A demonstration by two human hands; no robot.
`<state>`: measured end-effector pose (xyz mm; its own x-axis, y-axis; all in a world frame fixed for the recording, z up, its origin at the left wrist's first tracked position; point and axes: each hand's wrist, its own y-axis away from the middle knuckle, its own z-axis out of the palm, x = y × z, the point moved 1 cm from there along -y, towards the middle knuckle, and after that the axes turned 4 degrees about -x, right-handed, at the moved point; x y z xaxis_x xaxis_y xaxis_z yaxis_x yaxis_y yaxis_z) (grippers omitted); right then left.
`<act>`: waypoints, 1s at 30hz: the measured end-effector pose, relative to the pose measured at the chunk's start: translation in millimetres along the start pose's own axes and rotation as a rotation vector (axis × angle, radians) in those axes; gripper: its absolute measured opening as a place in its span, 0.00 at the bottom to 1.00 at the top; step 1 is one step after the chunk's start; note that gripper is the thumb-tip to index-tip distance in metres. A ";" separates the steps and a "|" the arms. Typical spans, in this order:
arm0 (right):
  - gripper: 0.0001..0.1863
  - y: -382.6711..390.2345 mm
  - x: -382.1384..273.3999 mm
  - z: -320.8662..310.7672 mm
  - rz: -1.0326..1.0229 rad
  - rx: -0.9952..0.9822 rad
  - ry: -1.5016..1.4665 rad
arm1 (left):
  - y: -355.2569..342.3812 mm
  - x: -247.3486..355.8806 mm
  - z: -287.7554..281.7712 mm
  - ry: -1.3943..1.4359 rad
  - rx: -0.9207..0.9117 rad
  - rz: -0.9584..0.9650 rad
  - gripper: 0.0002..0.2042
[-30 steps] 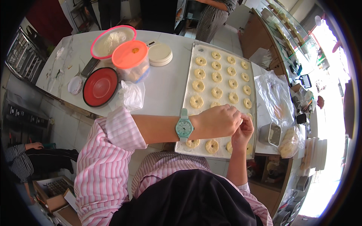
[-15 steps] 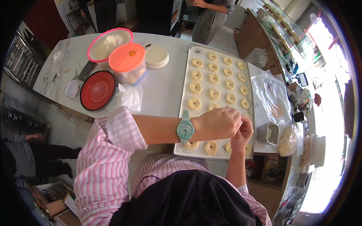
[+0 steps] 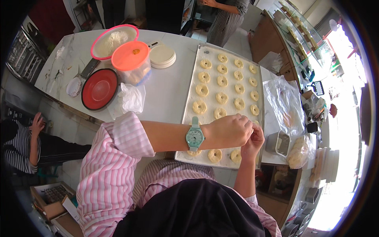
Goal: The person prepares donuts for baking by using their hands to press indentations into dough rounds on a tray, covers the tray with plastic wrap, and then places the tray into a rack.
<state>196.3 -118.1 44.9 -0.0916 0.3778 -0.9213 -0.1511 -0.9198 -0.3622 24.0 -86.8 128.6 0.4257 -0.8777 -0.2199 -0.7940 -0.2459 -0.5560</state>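
Note:
Above the right part of a large baking tray [image 3: 188, 134], my left hand [image 3: 229, 131] is closed, its back toward me, with a mint-green watch on the wrist. My right hand [image 3: 253, 143] meets it at the fingertips, its fingers pinched together. Whatever lies between the fingertips is hidden by the left hand. Rows of ring-shaped dough pieces [image 3: 222, 81] lie on the tray's pale lining. My left forearm and hand cover some of the nearer rings. One dough ring [image 3: 214, 155] shows below the left wrist, near the front edge.
Left of the tray are a red plate [image 3: 99, 90], a lidded plastic tub [image 3: 131, 65], a pink-rimmed bowl of flour [image 3: 114, 41] and a kitchen scale [image 3: 162, 56]. On the right lie a plastic sheet [image 3: 284, 100], a metal tin [image 3: 278, 143] and bagged dough [image 3: 299, 153]. Other people stand around the table.
My view has shifted slightly, so the table and tray sit a little differently in it. My hands stay together at the fingertips. A person at far left has raised a hand.

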 end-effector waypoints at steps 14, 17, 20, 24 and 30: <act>0.13 -3.3 -28.2 -66.7 0.070 -0.014 -0.002 | -57.6 35.7 25.0 0.417 0.007 -0.134 0.05; 0.12 -16.5 -44.2 -74.8 0.158 -0.010 0.114 | -66.1 31.7 33.7 0.976 0.037 -0.513 0.07; 0.12 -31.1 -47.7 -65.2 0.200 -0.083 0.116 | -48.8 41.9 67.1 1.728 0.170 -1.024 0.11; 0.13 -35.4 -33.1 -72.2 0.364 -0.262 0.239 | -33.8 53.1 91.8 1.770 0.385 -1.202 0.13; 0.14 -40.1 -29.0 -68.5 0.318 -0.284 0.207 | -27.0 63.7 100.7 2.015 0.497 -1.343 0.13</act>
<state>272.5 -99.4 76.5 0.1125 0.0704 -0.9912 0.1309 -0.9898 -0.0554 116.2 -94.7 48.9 -0.5715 0.3483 0.7430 -0.3396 -0.9247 0.1723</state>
